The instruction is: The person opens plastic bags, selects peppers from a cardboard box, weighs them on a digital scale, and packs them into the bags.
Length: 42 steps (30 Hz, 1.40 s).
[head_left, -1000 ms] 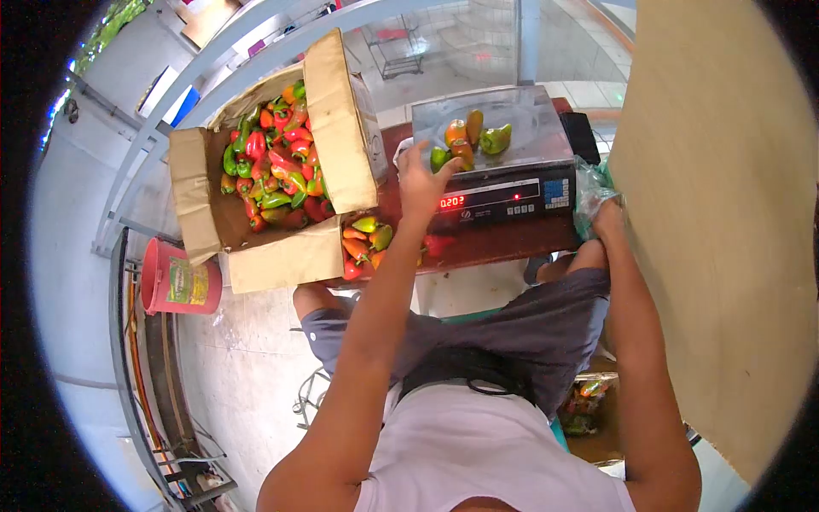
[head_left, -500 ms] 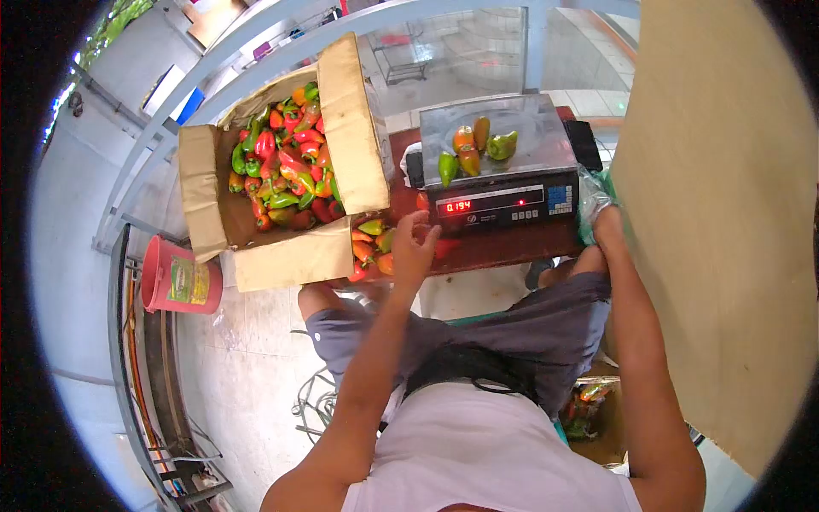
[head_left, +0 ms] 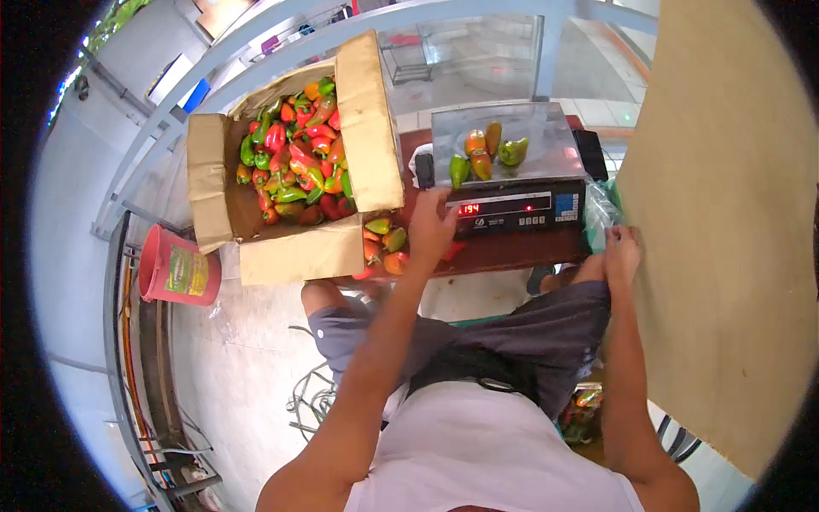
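My left hand reaches over the bench at the front left corner of the digital scale; its fingers look partly extended and apart, and whatever lies under the fingertips is hidden. Several green and orange peppers rest on the scale's metal pan, and part of the red display is covered by my hand. Just left of that hand, more peppers lie on the bench beside the carton. At the scale's right, my right hand has its fingers pinched at the lower edge of a clear, greenish plastic bag.
An open carton full of red and green peppers stands on the left. A pink bucket sits on the floor below it. Tan board borders the right side. Under my right arm is another box of peppers. Green strapping lies on the floor.
My left hand has moved forward toward the scale's left corner, covering the spot where a red pepper showed. My right hand has drawn back from the bag's side to its lower edge.
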Tool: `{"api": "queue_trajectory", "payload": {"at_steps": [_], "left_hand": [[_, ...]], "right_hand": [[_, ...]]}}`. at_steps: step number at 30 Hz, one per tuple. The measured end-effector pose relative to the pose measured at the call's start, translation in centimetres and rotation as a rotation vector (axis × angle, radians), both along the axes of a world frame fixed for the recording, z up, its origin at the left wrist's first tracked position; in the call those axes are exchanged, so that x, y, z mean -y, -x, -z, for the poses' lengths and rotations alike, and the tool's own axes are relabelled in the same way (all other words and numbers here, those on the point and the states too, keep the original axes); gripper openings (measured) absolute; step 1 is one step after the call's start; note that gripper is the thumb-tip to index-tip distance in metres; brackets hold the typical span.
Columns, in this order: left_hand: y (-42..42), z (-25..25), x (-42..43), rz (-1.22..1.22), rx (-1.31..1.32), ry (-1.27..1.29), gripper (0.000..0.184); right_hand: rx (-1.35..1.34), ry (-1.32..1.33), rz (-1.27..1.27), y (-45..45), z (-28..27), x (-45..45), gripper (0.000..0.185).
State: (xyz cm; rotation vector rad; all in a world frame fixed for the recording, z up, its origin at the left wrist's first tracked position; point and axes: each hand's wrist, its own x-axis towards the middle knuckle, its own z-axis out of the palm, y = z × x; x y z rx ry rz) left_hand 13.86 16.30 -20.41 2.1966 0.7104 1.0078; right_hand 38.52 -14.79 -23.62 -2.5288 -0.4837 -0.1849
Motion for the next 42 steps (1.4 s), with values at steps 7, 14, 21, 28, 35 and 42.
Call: {"api": "queue_trajectory", "payload": {"at_steps": [7,14,21,28,35,42], "left_hand": [[-5.6,-3.3,-2.9,-0.105,-0.359,-0.061,0.057],[6.9,-9.5,4.8,0.362,0.135,0.072,0.049],[17.3,-18.5,-8.9,-0.067,-0.111,-0.203,0.033],[17.4,-14.8,-25.0,-0.490,-0.520,-0.347,0.033],[13.5,-17.2,-24.0,-0.486,-0.534,-0.418,0.035],[7.2,-16.0,-30.2,-0.341,-0.760,-0.438,0.039]], "right_hand": [[0.274,-0.552,-0.130,5.4,1.8,2.9,0.023],[0.214,-0.692,-0.223,9.0,0.5,1.7,0.037],[-0.111,-0.763,-0.415,10.8,-5.2,-3.5,0.022],[-0.211,-0.485,-0.494,10.1,0.7,-6.6,0.014],[-0.359,-0.626,-0.402,9.3,2.1,-7.4,0.017],[-0.296,-0.536,-0.369,8.8,3.5,-7.4,0.021]]}}
